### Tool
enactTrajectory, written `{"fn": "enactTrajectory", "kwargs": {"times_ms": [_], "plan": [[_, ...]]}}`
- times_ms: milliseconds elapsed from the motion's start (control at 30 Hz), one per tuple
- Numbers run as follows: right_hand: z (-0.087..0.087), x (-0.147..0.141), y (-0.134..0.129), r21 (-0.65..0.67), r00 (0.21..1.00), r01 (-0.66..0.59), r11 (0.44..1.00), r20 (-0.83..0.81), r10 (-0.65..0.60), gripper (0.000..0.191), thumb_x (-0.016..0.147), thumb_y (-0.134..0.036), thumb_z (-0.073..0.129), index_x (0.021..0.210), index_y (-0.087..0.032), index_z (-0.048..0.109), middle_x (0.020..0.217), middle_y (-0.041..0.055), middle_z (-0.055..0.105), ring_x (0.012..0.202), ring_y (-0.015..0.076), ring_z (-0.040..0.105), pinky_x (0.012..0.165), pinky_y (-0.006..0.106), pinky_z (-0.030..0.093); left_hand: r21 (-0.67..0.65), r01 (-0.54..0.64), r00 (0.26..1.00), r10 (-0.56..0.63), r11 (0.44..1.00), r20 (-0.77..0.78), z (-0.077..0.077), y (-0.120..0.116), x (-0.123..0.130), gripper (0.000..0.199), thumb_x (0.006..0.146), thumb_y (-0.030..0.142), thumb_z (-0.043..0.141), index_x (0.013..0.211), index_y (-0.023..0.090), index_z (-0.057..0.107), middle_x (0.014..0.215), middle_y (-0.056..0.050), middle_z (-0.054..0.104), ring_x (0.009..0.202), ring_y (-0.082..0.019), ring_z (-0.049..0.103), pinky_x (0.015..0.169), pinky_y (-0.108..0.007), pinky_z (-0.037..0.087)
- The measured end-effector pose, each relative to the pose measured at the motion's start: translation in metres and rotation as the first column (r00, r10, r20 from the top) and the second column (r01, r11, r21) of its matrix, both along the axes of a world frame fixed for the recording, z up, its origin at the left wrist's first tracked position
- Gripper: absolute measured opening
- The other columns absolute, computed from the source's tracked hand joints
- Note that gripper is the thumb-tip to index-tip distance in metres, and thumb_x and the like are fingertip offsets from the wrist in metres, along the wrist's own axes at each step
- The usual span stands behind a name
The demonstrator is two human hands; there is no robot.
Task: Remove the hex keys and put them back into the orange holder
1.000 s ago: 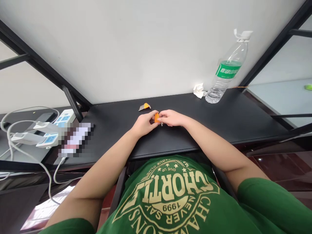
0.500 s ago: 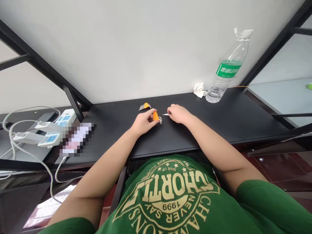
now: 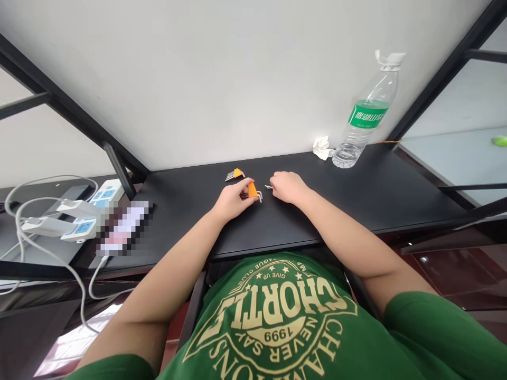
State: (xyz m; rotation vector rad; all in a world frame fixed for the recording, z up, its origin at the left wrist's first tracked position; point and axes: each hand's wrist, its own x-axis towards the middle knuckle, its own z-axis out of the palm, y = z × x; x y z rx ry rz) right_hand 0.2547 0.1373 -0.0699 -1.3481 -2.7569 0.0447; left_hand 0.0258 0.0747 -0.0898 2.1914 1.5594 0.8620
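Black desk (image 3: 340, 203) bears orange-held keys (image 3: 237, 173); tissue (image 3: 321, 148); bottle (image 3: 362, 120); phone (image 3: 124, 227).

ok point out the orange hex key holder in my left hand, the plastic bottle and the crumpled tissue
held orange hex key holder (image 3: 252, 190), head view, middle of its orange body
plastic bottle (image 3: 368, 114), head view, green label
crumpled tissue (image 3: 321, 148), head view, middle of its white folds
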Motion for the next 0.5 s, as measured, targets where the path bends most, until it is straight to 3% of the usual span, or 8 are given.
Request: {"fn": "enactTrajectory", "kwargs": {"times_ms": [133,233,333,500], "plan": [[-0.0004,0.0011,0.0004,0.010,0.998,0.001,1.000,-0.055,0.000,0.010,0.090,-0.016,0.057,0.095,-0.015,0.066,0.105,0.0139,0.068,0.095,0.0241,0.062,0.076,0.032,0.042,0.002,-0.002,1.000,0.002,1.000,-0.011,-0.0002,0.0003,-0.0005,0.050,0.084,0.043,0.071,0.130,0.024,0.062,0.081,0.002,0.066,0.072,-0.016,0.062,0.079,-0.030,0.054],[-0.0003,0.0029,0.0018,-0.082,0.979,-0.014,0.997,-0.205,-0.004,0.012,0.089,-0.018,0.058,0.100,-0.018,0.064,0.101,0.0088,0.069,0.083,0.0191,0.060,0.070,0.029,0.038,0.007,-0.006,1.000,0.006,1.000,-0.002,-0.0016,0.0010,-0.0013,0.051,0.084,0.043,0.072,0.131,0.024,0.062,0.081,0.002,0.065,0.074,-0.016,0.062,0.080,-0.031,0.055],[-0.0002,0.0037,0.0025,-0.172,0.925,-0.116,0.978,-0.376,0.043,0.019,0.090,-0.018,0.055,0.107,-0.018,0.064,0.096,0.0048,0.069,0.079,0.0156,0.057,0.069,0.026,0.036,0.003,-0.012,1.000,0.012,1.000,0.008,-0.0018,0.0012,-0.0013,0.052,0.083,0.042,0.073,0.131,0.024,0.063,0.078,0.003,0.063,0.073,-0.016,0.061,0.081,-0.031,0.055],[0.0018,0.0015,-0.0016,-0.342,0.850,-0.226,0.912,-0.527,0.013,0.035,0.088,-0.017,0.052,0.120,-0.017,0.067,0.083,0.0000,0.066,0.072,0.0124,0.055,0.069,0.024,0.039,-0.019,-0.002,1.000,0.002,1.000,0.006,0.0033,-0.0016,0.0016,0.049,0.084,0.042,0.072,0.129,0.024,0.063,0.080,0.003,0.066,0.072,-0.015,0.062,0.081,-0.029,0.054]]}}
